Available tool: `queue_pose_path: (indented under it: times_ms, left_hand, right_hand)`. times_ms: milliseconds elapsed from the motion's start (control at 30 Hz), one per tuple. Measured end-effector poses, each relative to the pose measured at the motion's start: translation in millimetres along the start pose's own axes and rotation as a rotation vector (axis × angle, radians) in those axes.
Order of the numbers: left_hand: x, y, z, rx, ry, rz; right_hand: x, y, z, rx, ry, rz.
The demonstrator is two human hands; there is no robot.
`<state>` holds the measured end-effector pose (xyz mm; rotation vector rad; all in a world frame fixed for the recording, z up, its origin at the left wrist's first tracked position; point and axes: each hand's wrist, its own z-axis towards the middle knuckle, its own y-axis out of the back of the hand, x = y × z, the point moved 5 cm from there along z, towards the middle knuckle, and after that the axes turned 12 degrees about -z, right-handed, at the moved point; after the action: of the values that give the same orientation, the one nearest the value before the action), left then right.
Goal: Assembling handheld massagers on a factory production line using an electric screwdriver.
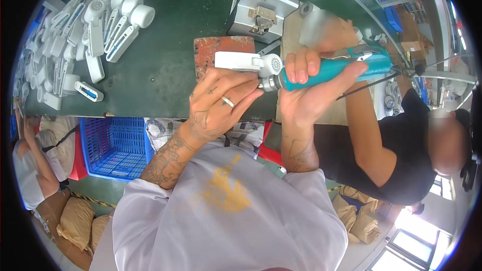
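Note:
My right hand (300, 104) is wrapped round a teal electric screwdriver (330, 72), which lies sideways with its metal nose toward the left. My left hand (213, 98) has its thumb and fingers pinched together at the screwdriver's tip; whatever is between them is too small to make out. Just beyond the left fingers, a white plastic device (236, 60) with a long handle and a round perforated head rests on a worn red-brown block (203, 45). Its round head is close to the screwdriver's nose.
Many similar white devices (60, 45) are heaped on the green table (165, 25) at the left. A silver boxy machine (263, 0) stands behind the block. A blue crate (118, 145) is below the table edge. A co-worker in black (371, 155) sits close on my right.

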<state>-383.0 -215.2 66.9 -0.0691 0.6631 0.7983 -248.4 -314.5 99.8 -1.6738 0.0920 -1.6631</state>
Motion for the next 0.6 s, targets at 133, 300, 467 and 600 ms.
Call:
queue_pose_path:
  times_ms: [133, 300, 467, 600]
  left_hand:
    - [7.7, -7.8, 4.7, 0.131, 0.106, 0.075]
    - [52.1, -21.4, 1.6, 0.335, 0.078, 0.214]
    - [65.3, -23.0, -3.7, 0.379, 0.094, 0.134]
    - [78.4, -26.1, -1.9, 0.382, 0.160, 0.069]
  right_hand:
    - [2.6, 1.7, 18.2, -0.020, 0.201, -0.232]
    - [-0.8, -12.6, 74.9, -0.052, 0.480, -0.685]
    - [-31.5, -13.8, 101.0, 0.065, 0.537, -0.753]
    - [-53.8, -1.4, 109.3, 0.098, 0.518, -0.811]
